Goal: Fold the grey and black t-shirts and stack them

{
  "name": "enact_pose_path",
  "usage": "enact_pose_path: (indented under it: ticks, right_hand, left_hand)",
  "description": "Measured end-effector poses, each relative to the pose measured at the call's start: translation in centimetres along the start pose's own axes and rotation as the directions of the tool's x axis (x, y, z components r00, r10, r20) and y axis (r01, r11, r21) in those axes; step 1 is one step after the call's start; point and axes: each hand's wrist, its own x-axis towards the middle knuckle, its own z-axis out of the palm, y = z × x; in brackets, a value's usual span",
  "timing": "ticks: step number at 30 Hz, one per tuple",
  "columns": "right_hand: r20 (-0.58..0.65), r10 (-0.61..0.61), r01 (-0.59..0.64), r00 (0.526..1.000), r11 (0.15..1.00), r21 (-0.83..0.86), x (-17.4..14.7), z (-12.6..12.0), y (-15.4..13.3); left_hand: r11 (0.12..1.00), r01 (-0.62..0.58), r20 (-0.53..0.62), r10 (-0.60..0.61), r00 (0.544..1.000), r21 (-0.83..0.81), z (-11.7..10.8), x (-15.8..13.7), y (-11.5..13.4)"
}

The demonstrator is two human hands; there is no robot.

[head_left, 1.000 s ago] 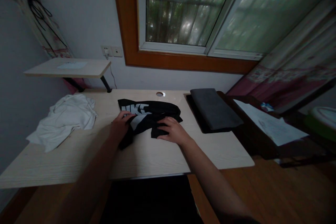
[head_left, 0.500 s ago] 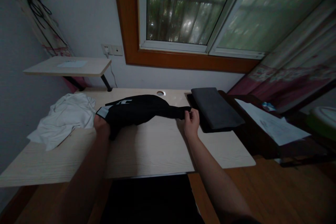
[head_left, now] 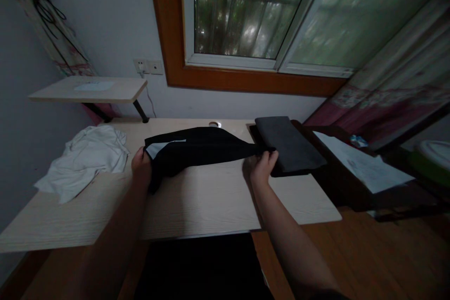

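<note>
A black garment [head_left: 207, 145] with a pale grey patch near its left end is stretched sideways over the light wooden desk [head_left: 211, 201]. My left hand [head_left: 141, 166] is closed on its left end, beside the grey patch. At the other end, the cloth narrows to a tip pinched in the fingers of my right hand [head_left: 263, 166]. That hand is close to the dark grey folded item [head_left: 288, 143] lying on the desk. What kind of garment it is, I cannot tell. A crumpled white cloth [head_left: 91, 154] lies left of my left hand.
A small raised shelf [head_left: 123, 89] on dark legs stands at the back left. Behind the desk are a wall socket [head_left: 147, 66] and a window with a wooden frame [head_left: 246, 82]. Paper sheets [head_left: 362, 164] lie on a dark surface at the right.
Both hands have shifted right with the black garment. Its right part is pulled tauter and flatter, and its white markings are now mostly hidden. The white cloth stays put.
</note>
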Motion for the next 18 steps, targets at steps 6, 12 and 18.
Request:
enact_pose_path:
  ticks: [6,12,18]
  right_hand:
    - [-0.021,-0.034,0.033,0.999,0.998,-0.051,-0.6,0.2,-2.2]
    - [0.117,-0.234,0.253,0.965,0.946,-0.200,-1.2,-0.1,-2.4]
    - [0.374,-0.481,0.586,0.793,0.770,-0.253,-2.1,0.2,-2.8]
  left_hand:
    - [0.988,0.102,0.311,-0.061,0.948,-0.115,-0.2,-0.5,-0.8]
    - [0.973,0.215,0.640,-0.112,0.760,-0.084,-0.2,-1.0,-2.1]
    - [0.979,0.181,0.713,-0.061,0.699,-0.093,0.0,-1.0,-2.7]
